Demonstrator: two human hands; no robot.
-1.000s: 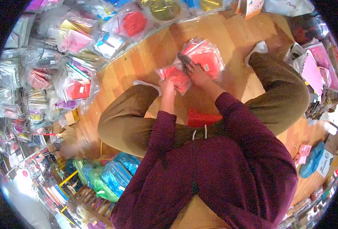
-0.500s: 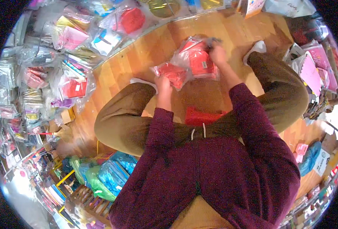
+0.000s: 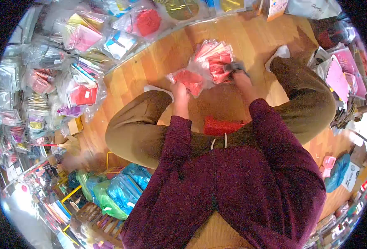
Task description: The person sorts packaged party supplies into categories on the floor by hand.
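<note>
My left hand (image 3: 181, 90) is closed on a clear plastic packet with red contents (image 3: 189, 81), held just above the wooden floor. Beyond it lies a fanned stack of red packets in clear wrap (image 3: 213, 58), touching or overlapping the held one. My right hand (image 3: 243, 80) is wrapped round a small dark hand tool (image 3: 234, 67), whose kind is blurred. The tool's front end is at the lower right edge of the stack. Between my legs, close to my lap, sits a flat red item (image 3: 222, 125).
Plastic-wrapped goods (image 3: 82, 37) crowd the left and far side. Pink packaged items (image 3: 339, 79) stand at the right. Blue and green bags (image 3: 119, 193) lie behind my left knee. My crossed legs (image 3: 140, 126) frame the wooden floor (image 3: 150, 62).
My right hand has moved down toward me with the dark tool. The red packets in the stack now appear more fanned out. My left hand keeps its hold, nearly still.
</note>
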